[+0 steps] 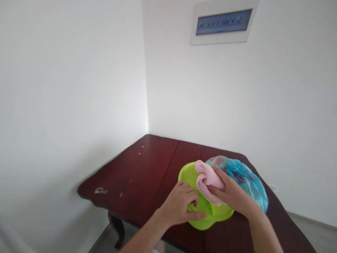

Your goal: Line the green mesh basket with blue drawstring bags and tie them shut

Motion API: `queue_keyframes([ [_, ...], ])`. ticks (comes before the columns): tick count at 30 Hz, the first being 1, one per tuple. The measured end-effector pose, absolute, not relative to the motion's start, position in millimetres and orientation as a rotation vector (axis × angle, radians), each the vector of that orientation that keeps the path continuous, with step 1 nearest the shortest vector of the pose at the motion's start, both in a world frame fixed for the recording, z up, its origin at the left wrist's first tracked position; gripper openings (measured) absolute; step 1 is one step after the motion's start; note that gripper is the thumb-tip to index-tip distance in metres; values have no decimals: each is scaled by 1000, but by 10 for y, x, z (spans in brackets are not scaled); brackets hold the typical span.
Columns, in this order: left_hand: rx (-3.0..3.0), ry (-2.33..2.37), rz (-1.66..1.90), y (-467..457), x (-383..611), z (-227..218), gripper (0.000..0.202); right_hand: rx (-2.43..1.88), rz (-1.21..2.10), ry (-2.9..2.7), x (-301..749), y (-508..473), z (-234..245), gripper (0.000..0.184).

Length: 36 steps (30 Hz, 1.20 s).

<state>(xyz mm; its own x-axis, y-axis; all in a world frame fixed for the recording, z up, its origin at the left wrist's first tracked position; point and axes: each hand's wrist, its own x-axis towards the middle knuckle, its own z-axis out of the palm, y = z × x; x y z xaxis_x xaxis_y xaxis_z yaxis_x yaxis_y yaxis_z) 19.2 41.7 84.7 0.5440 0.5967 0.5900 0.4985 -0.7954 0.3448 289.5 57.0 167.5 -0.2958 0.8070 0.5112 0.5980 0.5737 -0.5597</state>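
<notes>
A soft pink cloth (210, 181), bunched and folded, is gripped in my right hand (231, 193) above a bright lime-green plastic basket (189, 172). The basket has perforated sides and stands near the front of the table; the cloth and my hands hide part of its inside. My left hand (180, 203) is over the basket's left side, its fingers bent and the thumb apart from them, with nothing seen between. Whether its fingers touch the rim cannot be made out. Just behind my right hand lies a blue translucent plastic bag (252, 179) with red ties.
The dark reddish-brown wooden table (147, 172) stands in a corner against white walls (223, 98). Small white scraps and a torn sticker mark (100, 190) are on its left part. An electrical panel (223, 23) is set in the wall above.
</notes>
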Motion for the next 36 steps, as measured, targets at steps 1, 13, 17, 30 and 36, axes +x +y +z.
queue_keyframes([
  [1,2627,958,1130,349,185,885,50,-1108,359,-1883,2945,463,1566,66],
  [13,2914,735,1349,256,138,1340,72,-956,90,-1877,2375,-158,946,89],
  [17,2877,629,1478,408,58,1425,54,-912,152,-1958,2302,-226,1076,88],
  [30,2147,823,1754,769,-449,1381,82,-1093,-289,-1896,2730,-6,689,61],
  [36,1833,1028,2018,833,-741,1142,87,-1092,-274,-1801,2653,-84,704,47],
])
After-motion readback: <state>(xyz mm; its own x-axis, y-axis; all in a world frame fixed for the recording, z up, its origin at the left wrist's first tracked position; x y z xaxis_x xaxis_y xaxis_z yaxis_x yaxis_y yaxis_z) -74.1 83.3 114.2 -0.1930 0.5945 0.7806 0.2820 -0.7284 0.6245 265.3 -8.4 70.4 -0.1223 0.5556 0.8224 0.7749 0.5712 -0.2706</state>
